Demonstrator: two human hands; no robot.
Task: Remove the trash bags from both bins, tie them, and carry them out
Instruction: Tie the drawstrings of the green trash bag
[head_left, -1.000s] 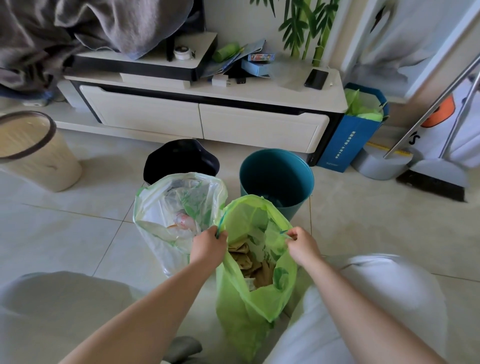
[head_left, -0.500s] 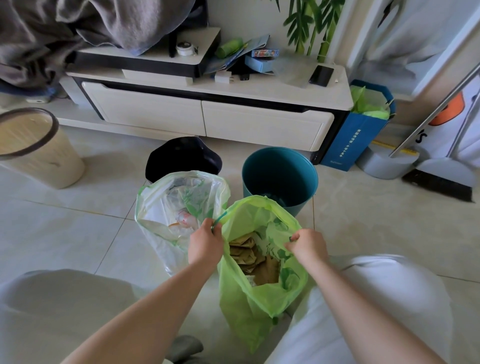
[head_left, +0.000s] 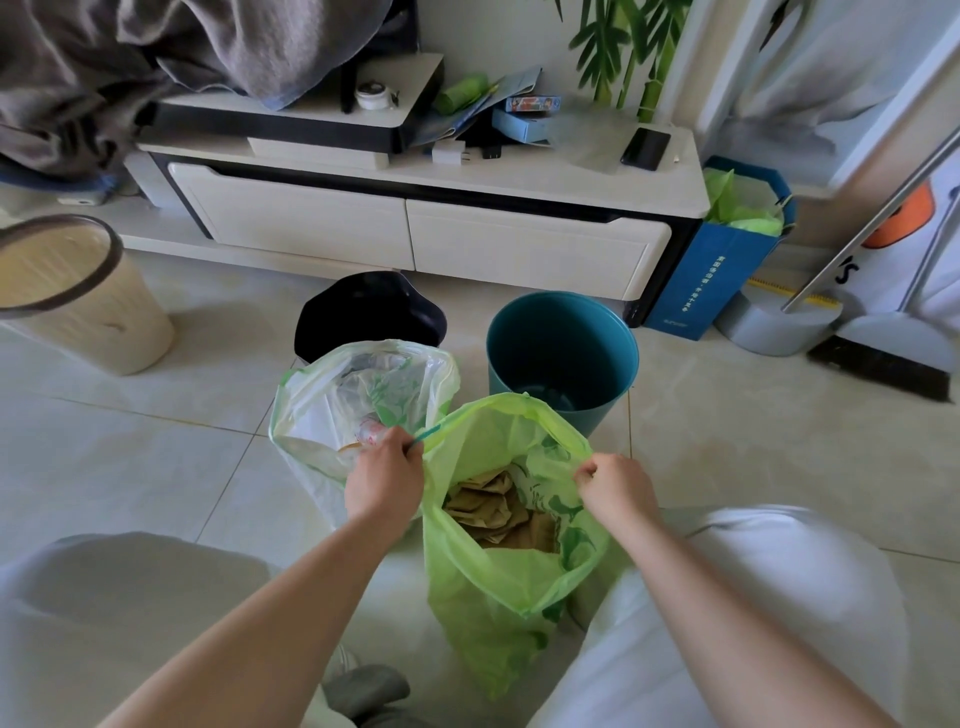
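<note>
A green trash bag (head_left: 498, 587) stands open on the floor between my knees, with brown paper inside. My left hand (head_left: 383, 478) is shut on its rim at the left, by a teal drawstring. My right hand (head_left: 613, 483) pinches the rim at the right. Just behind and to the left sits a pale, whitish-green trash bag (head_left: 332, 410), open, out of its bin. Beyond the bags stand a black bin (head_left: 363, 312) and a teal bin (head_left: 563, 353), the teal one without a liner.
A beige basket (head_left: 83, 301) stands at far left. A low white TV cabinet (head_left: 415, 228) runs along the back. A blue paper bag (head_left: 727, 260), a dustpan (head_left: 779, 327) and a broom (head_left: 883, 358) sit at right. My knees frame the bottom of the view.
My hands have spread apart, stretching the green bag's mouth wider; the right hand moved right. The bags and bins stay in place.
</note>
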